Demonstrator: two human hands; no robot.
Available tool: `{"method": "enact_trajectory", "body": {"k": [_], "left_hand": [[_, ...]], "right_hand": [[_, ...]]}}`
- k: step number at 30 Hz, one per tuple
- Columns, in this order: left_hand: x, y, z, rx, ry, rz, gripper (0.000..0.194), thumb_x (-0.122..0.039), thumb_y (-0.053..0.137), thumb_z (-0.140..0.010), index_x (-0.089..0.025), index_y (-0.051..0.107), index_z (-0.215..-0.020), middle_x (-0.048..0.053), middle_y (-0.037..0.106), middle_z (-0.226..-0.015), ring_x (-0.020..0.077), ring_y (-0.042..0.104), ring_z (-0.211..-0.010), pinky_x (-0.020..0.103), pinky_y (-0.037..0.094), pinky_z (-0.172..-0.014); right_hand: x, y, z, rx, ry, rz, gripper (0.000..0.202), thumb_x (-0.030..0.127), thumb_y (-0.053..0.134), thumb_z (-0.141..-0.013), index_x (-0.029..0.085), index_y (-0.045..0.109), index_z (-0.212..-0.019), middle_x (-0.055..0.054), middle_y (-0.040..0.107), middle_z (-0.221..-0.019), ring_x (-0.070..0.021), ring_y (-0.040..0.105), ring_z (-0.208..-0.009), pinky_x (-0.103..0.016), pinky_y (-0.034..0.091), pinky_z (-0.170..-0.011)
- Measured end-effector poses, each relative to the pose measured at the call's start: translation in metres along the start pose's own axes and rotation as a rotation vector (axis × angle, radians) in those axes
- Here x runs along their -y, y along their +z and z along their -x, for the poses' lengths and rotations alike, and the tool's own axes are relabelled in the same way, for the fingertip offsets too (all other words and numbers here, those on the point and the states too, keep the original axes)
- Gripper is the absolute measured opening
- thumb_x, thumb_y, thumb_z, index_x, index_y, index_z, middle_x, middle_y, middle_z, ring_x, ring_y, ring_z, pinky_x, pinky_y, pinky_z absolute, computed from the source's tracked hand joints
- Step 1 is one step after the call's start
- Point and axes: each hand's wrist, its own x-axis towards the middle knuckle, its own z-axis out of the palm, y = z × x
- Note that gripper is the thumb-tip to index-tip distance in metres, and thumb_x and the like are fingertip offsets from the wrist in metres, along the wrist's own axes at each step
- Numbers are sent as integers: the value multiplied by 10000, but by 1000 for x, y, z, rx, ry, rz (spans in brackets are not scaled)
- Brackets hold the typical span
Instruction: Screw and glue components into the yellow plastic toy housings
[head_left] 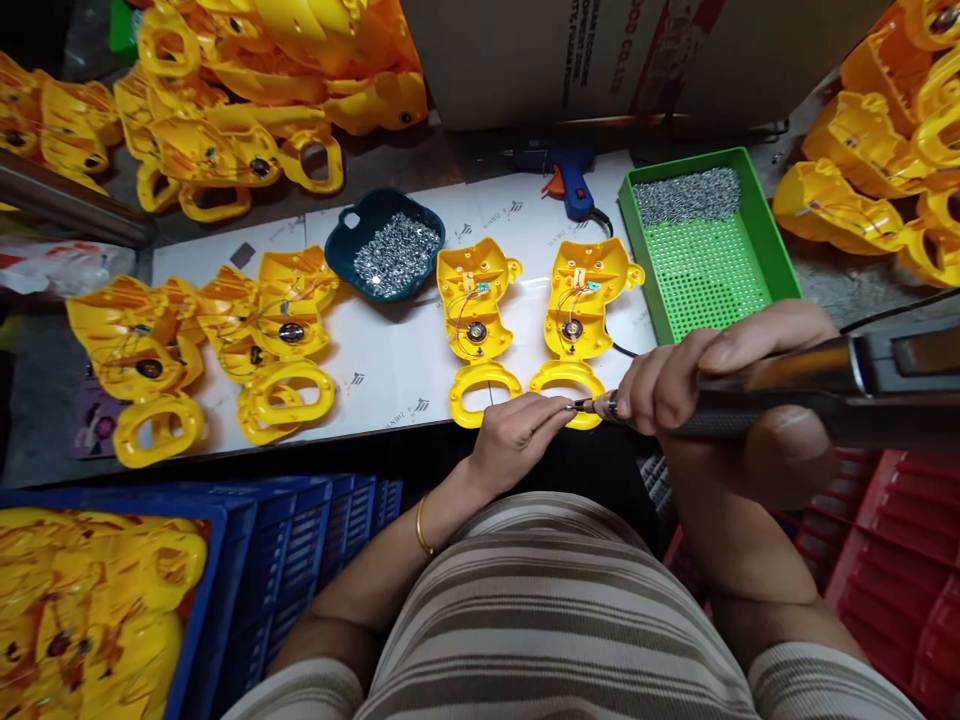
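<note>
My right hand [720,370] is wrapped around a dark electric screwdriver [795,395], whose bit points left. At the bit's tip, my left hand [521,435] pinches a small metal screw [571,407], partly hidden by the fingertips. Just beyond the hands lie two yellow plastic shell halves, the left one [469,300] and the right one [589,300], open side up. Each has a round speaker-like part, thin wires and a loop handle. The screwdriver tip and my left fingertips hover over the right shell's handle [566,375].
A dark teal bowl [386,200] and a green perforated tray [712,275] hold small screws. A blue glue gun [574,185] lies behind. More yellow shells [289,330] sit left; others are piled behind. A blue crate [300,530] and red crates [885,560] flank me. A carton [517,60] stands behind.
</note>
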Motion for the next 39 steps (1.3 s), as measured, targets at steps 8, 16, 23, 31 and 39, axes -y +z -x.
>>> {"method": "enact_trajectory", "body": {"k": [8,16,23,31,39], "left_hand": [[2,2,-4,37,35,70,119,-184,621,-889,-185,711,-966,63,764,-884,143,726,-743,228,590,-685],[0,8,-5,48,-38,84,156,-258,618,-899,-228,713,-1020,27,758,-833,125,700,-656,219,552,-617],[3,-6,-7,159,129,-409,444,-472,709,-791,-225,661,-1156,117,682,-1156,266,608,-1028,381,469,-847],[1,7,-5,355,152,-574,287,-225,597,-887,-242,636,-1171,66,596,-1327,264,513,-1146,412,382,-881],[-15,9,-13,480,83,-567,276,-233,602,-871,-238,657,-1141,65,593,-1319,277,509,-1129,421,391,-840]], "right_hand": [[1,-1,-2,6,-24,-21,206,413,662,-783,232,614,-869,73,506,-492,-113,475,-333,-270,433,-329],[-3,-21,-4,184,27,13,234,437,655,-802,285,639,-980,61,581,-546,-128,540,-388,-297,500,-376],[3,-14,-17,-31,-90,113,219,467,668,-766,272,625,-854,76,481,-474,-114,466,-346,-281,459,-363],[-35,-29,-38,-78,-288,164,189,422,643,-759,297,633,-900,75,443,-482,-112,414,-338,-263,400,-328],[-58,-33,-42,-10,-273,207,191,462,627,-785,341,591,-929,68,429,-470,-138,384,-314,-309,374,-316]]}}
